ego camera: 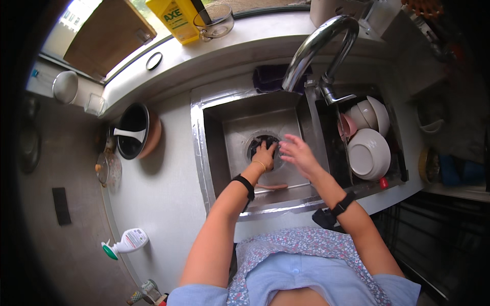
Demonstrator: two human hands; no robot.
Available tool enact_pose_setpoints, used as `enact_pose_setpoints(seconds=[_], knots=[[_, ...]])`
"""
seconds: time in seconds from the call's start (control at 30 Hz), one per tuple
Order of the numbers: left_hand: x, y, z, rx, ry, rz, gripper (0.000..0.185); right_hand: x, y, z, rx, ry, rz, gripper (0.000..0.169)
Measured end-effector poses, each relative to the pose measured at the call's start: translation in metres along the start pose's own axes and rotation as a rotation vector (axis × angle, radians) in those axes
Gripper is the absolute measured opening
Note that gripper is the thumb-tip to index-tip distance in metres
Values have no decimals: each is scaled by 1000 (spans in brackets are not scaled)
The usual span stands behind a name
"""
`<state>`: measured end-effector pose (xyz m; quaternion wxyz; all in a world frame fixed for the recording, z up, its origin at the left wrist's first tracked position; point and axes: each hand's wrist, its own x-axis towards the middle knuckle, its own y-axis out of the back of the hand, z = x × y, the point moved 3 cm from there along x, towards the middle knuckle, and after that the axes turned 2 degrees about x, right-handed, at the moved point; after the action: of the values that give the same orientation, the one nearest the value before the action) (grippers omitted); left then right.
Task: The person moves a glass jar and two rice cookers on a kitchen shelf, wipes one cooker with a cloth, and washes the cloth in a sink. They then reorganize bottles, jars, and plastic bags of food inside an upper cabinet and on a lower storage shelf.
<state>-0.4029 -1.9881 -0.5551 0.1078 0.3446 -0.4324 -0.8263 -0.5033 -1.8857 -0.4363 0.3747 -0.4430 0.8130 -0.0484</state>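
My left hand (264, 156) reaches down into the round drain opening of a stainless steel sink (239, 134). Its fingers touch something black (261, 142) inside the drain; whether they grip it is hidden. Just to the right, my right hand (298, 155) hovers over the basin, fingers apart and holding nothing. A pinkish-brown strip-like object (271, 187) lies on the sink bottom near the front wall. Above the basin's back right corner arches a chrome faucet (325, 49), and a dark folded cloth (268, 78) rests behind the basin.
White bowls (369, 155) and a pink cup (346, 127) fill the rack at right. On the left counter stand a black-lined pot (151, 132) and a spray bottle (132, 241). A yellow AXE bottle (176, 23) and a glass cup (220, 25) occupy the window ledge.
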Motion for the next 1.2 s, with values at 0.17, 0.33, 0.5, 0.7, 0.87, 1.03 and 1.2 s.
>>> enact_pose_setpoints(seconds=[0.17, 0.33, 0.5, 0.7, 0.87, 1.03, 1.2], knots=[[34, -75, -45, 108, 57, -200, 40, 69, 8, 83, -103, -315, 119, 74], [31, -39, -26, 161, -11, -71, 34, 85, 12, 104, -172, -360, 200, 79], [16, 55, -14, -650, -92, 426, 25, 97, 10, 111, 129, -490, 124, 74], [23, 9, -43, -357, 25, 145, 45, 101, 12, 131, 99, -392, 252, 72], [31, -21, -37, -365, 190, -114, 51, 84, 30, 123, 258, -283, 195, 77], [34, -49, -55, 48, 129, 159, 38, 77, 16, 109, 125, -359, 282, 71], [-8, 49, 4, -525, 90, 323, 19, 59, -9, 63, 240, -497, 181, 59]])
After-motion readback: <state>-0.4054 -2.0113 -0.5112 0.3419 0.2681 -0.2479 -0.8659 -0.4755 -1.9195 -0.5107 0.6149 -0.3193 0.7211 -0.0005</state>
